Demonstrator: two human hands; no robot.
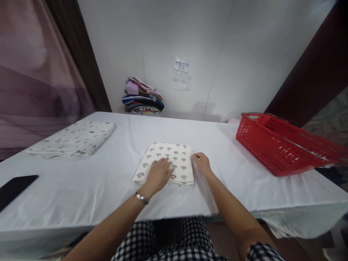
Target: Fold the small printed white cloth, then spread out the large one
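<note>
A white cloth with a grey-green mushroom print (pixel 160 154), folded into a neat rectangle, lies flat near the middle of the table. My left hand (pixel 160 172) rests on top of it, palm down with the fingers stretched out. On that wrist is a silver bracelet. My right hand (pixel 202 163) is at the cloth's right edge, its fingers curled together and the fingertips close against that edge. Whether anything is pinched between them cannot be made out.
A white-covered table (pixel 114 188) spans the view. Another folded patterned cloth (pixel 78 136) lies at left, with a black flat object (pixel 16 186) nearer. A red basket (pixel 272 145) stands at right. A stack of folded fabrics (pixel 143 98) is by the wall.
</note>
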